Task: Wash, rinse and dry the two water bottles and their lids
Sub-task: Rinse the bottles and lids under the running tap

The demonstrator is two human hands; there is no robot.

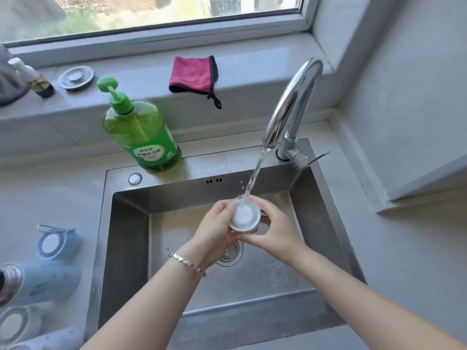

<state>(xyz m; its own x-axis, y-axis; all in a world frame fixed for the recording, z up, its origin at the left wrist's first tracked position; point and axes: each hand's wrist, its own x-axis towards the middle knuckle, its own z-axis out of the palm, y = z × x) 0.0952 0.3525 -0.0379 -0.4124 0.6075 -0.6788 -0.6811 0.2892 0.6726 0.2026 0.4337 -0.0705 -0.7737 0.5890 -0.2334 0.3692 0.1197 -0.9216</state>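
- Steel sink (126, 236): I see both hands over it, under the tap (295, 97), which is running.
- Pale lid (244, 215) is held between the hands, hollow side up, and the water (255, 173) lands in it.
- Left hand (214, 228) curls round the lid's left edge; right hand (275, 231) grips it from the right and below.
- Blue bottle (48, 281) lies on its side on the counter left of the sink, with a blue lid (54, 242) just behind it.
- Second lid (15, 322) and second bottle (55, 337) are at the lower left, blurred.
- Green soap bottle (141, 137) stands on the sink's back rim; a pink cloth (193, 74) is on the sill.
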